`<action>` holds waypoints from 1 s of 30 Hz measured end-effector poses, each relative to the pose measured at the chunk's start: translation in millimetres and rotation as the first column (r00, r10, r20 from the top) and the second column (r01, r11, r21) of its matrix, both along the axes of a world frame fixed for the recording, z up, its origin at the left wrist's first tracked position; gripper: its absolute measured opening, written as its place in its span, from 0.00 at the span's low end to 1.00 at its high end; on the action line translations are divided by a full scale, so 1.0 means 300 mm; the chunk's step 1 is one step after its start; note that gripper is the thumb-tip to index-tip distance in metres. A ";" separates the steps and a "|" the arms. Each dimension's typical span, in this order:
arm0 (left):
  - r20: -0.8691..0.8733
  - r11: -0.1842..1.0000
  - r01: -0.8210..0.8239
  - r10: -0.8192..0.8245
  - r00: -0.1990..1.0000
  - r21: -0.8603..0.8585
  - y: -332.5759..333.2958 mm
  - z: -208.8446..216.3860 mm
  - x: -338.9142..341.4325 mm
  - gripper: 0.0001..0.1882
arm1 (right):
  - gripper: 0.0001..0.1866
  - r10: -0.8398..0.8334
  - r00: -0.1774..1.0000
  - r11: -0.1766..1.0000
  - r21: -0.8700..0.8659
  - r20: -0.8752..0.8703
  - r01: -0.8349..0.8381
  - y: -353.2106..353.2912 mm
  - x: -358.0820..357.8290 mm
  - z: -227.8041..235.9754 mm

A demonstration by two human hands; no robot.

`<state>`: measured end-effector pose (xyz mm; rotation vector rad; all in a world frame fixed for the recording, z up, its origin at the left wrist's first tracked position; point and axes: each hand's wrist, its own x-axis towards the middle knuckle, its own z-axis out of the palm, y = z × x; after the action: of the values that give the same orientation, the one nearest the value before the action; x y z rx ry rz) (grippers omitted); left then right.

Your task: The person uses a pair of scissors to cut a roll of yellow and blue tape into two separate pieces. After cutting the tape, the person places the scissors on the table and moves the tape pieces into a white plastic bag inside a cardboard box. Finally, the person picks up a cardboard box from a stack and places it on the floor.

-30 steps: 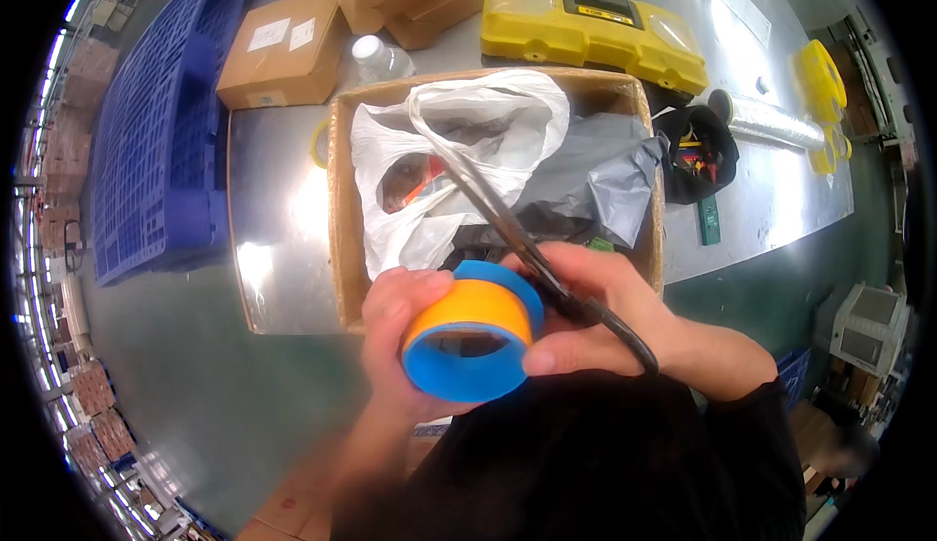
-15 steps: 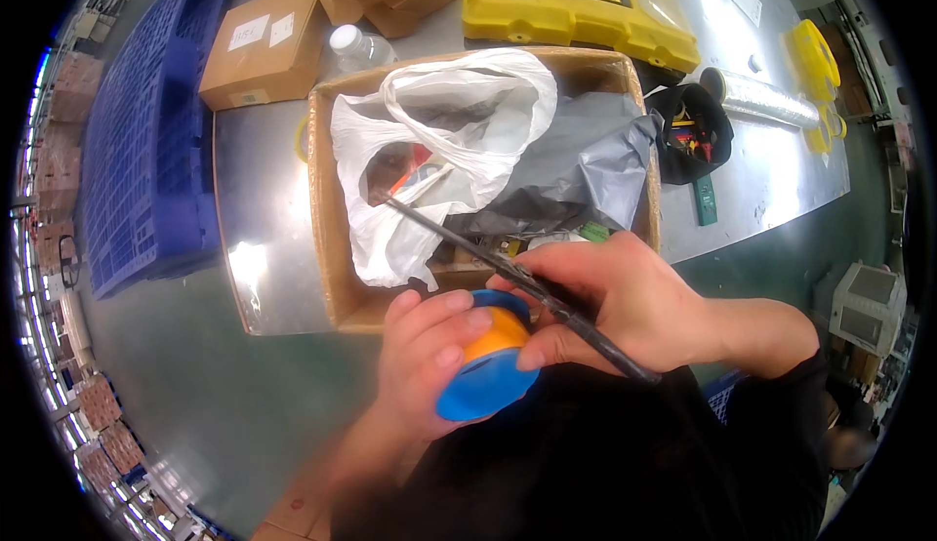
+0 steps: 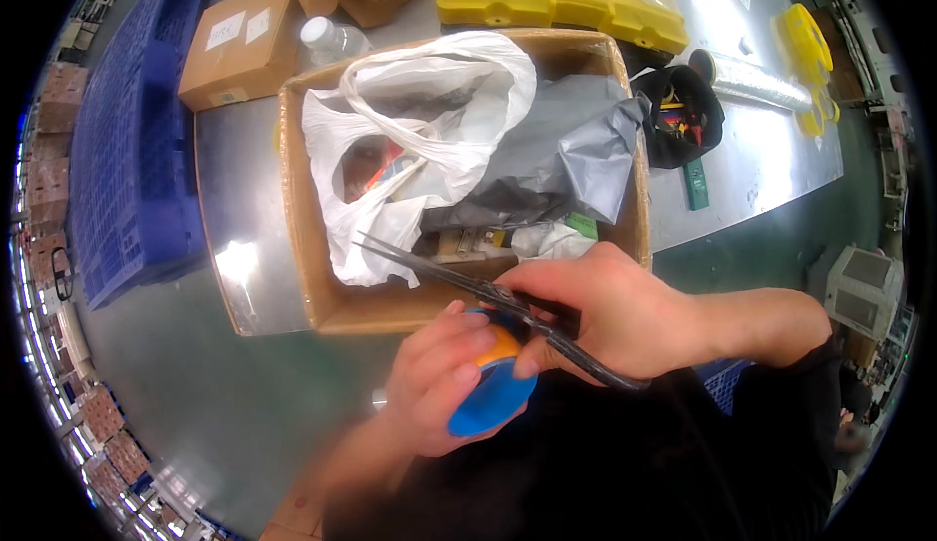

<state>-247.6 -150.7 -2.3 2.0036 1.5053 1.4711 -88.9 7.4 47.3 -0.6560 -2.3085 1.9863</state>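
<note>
My left hand (image 3: 429, 385) is wrapped round a short round piece (image 3: 495, 400), blue at both ends with an orange band between, like a spool; its blue end faces up toward me. In my right hand (image 3: 610, 312) are long black scissors (image 3: 439, 273). Their blades point up and left, the tips slightly apart, over the near part of an open cardboard box (image 3: 459, 321). My right thumb rests against the spool-like piece. Inside the box lie a white plastic bag (image 3: 361, 214), grey plastic sheeting (image 3: 532, 151) and smaller items, partly hidden.
The box stands on a metal table (image 3: 249, 239). Behind it are a yellow case (image 3: 566, 4), a clear bottle (image 3: 334, 41) and a closed carton (image 3: 244, 48). A black tool pouch (image 3: 683, 117) and a foil roll (image 3: 756, 84) lie right; a blue pallet (image 3: 137, 151) stands left.
The scissors' tips have parted a little and dropped toward the box's near side. Both hands have shifted slightly downward, still holding the same things. The view has moved a little.
</note>
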 end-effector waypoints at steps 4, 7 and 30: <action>-0.028 0.998 0.039 -0.040 0.999 -0.046 -0.011 0.012 0.006 0.38 | 0.24 -0.015 0.999 0.998 -0.065 0.039 0.017 -0.018 0.019 0.000; -0.024 0.993 0.086 -0.089 0.996 -0.084 -0.013 0.003 0.006 0.42 | 0.22 -0.040 0.998 0.990 -0.136 0.047 0.046 -0.022 0.031 -0.016; 0.018 0.971 0.185 -0.184 0.983 -0.151 0.019 0.107 -0.069 0.17 | 0.35 0.396 0.860 0.766 0.401 0.322 -0.503 0.151 0.179 0.256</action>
<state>-268.4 -144.9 29.8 1.9881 1.3443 1.2478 -35.1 52.6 124.0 -0.3000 -3.1796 1.3972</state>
